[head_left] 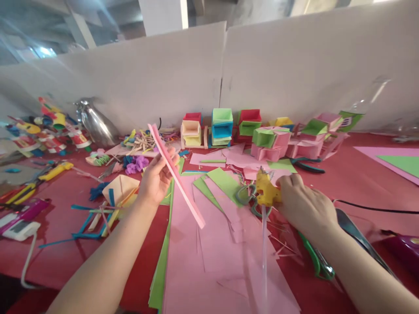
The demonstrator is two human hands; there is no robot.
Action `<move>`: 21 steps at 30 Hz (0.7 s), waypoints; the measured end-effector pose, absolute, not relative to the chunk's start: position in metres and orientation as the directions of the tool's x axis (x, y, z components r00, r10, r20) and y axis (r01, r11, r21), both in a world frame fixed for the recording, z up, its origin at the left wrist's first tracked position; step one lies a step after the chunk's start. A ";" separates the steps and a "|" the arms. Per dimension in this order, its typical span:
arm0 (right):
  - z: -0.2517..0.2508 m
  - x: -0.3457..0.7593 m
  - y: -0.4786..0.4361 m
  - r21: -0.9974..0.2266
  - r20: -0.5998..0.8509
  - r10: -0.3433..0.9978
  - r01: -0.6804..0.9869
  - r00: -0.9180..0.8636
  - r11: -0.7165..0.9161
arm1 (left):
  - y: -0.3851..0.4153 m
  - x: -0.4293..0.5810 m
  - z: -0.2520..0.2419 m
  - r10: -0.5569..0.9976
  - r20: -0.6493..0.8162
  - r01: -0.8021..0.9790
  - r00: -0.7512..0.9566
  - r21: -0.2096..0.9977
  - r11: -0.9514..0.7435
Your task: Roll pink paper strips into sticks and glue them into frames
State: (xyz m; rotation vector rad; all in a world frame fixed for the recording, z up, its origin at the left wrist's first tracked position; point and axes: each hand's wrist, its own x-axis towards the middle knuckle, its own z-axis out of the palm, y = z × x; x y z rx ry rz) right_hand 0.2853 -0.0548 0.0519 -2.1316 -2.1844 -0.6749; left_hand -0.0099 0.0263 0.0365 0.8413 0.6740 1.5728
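Between the thumb and fingers of my left hand [159, 179] is a long, narrow folded pink paper strip [178, 181], tilted above the work area. My right hand [303, 200] is closed round a yellow hot glue gun [264, 188], with a clear glue stick [264, 244] hanging down out of it. Beneath both hands lie large pink paper sheets [209, 261], with cut green paper pieces [225, 183] on top. Grey-green scissors [246, 194] rest partly hidden behind the glue gun.
Small coloured paper boxes [222, 126] are stacked along the white partition [163, 74]. A metal jug [96, 124] and paper figures stand at the left. A green-handled tool [310, 257] lies under my right forearm. Near the right edge are a black cord [376, 209] and a clear bottle [369, 98].
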 end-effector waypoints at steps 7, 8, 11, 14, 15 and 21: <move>0.044 0.298 -0.052 0.218 0.299 0.937 0.969 -0.182 0.118 | 0.010 0.012 0.032 0.993 0.105 -0.606 0.057 0.794 -0.049; 0.044 0.299 -0.052 0.188 0.293 0.934 0.970 -0.203 0.151 | 0.007 0.014 0.032 0.993 0.099 -0.613 0.068 0.789 -0.037; 0.048 0.292 -0.056 0.024 0.361 0.901 0.968 -0.240 0.248 | 0.001 0.019 0.032 0.993 0.086 -0.631 0.080 0.776 -0.016; 0.053 0.267 -0.068 -0.294 0.425 0.864 0.862 -0.270 0.414 | -0.003 0.021 0.033 0.996 0.084 -0.649 0.043 0.760 -0.036; 0.053 0.257 -0.073 -0.407 0.402 0.860 0.780 -0.313 0.475 | -0.004 0.022 0.034 0.996 0.087 -0.651 0.022 0.757 -0.052; 0.043 0.216 -0.090 -0.725 0.019 0.960 0.657 -0.279 0.206 | -0.010 0.023 0.038 0.993 0.115 -0.652 -0.032 0.751 -0.108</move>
